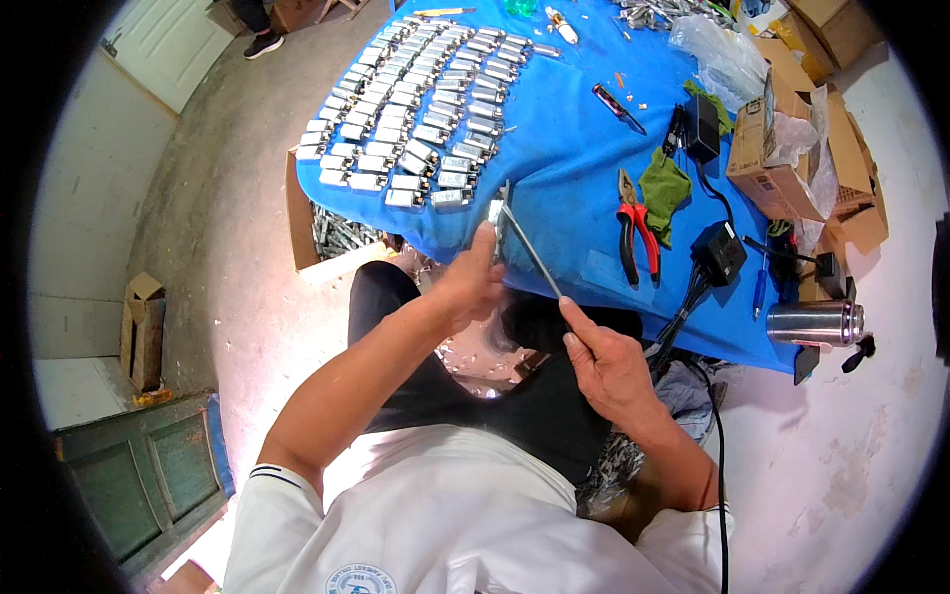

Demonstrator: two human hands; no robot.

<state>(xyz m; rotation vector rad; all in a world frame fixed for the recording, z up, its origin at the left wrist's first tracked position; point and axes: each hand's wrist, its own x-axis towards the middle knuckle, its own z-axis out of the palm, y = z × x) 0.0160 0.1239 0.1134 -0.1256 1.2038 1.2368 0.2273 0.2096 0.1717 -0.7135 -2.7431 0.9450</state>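
Gripping rod (534, 253) in right hand (609, 366), metal piece (497, 211) in left hand (467, 284), by blue tablecloth (564, 148), grey floor (223, 158) beyond

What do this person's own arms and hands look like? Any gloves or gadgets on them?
Ordinary human ones. The left hand, slightly blurred, and the right hand show no gloves, watch or bracelet. The forearms are uncovered. The left sleeve is short and white, with thin dark stripes near its edge; the right sleeve is short and white too.
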